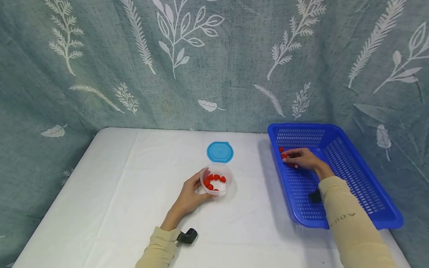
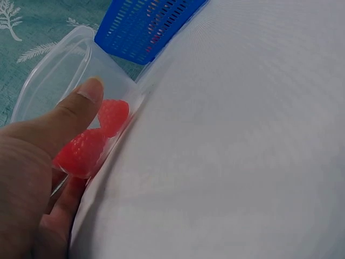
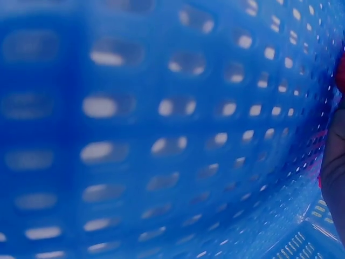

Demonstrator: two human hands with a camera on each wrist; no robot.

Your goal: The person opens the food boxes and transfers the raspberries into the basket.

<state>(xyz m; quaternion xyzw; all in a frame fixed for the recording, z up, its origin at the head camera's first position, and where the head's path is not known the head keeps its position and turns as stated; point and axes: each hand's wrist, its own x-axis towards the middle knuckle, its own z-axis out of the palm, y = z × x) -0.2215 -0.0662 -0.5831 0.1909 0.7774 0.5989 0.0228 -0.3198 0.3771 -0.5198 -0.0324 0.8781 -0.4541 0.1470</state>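
Observation:
My left hand (image 1: 190, 194) grips a clear round plastic tub (image 1: 228, 187) by its side, thumb on the outer wall in the left wrist view. Several red raspberries (image 2: 81, 152) lie on the bottom of the tub, which stands tilted on the white cloth. Inside a blue perforated basket (image 1: 361, 169), my right hand (image 1: 305, 159) is down by the left wall and pinches a raspberry (image 1: 284, 156) with its fingertips. Another raspberry (image 1: 281, 149) lies just beyond them. The right wrist view has mostly basket wall, with the hand (image 3: 335, 172) only at its right edge.
A blue round lid (image 1: 220, 152) lies flat on the white-covered table (image 1: 132, 215), just behind the tub. The basket takes up the table's right side. A green leaf-patterned curtain (image 1: 233, 62) hangs along the back and sides.

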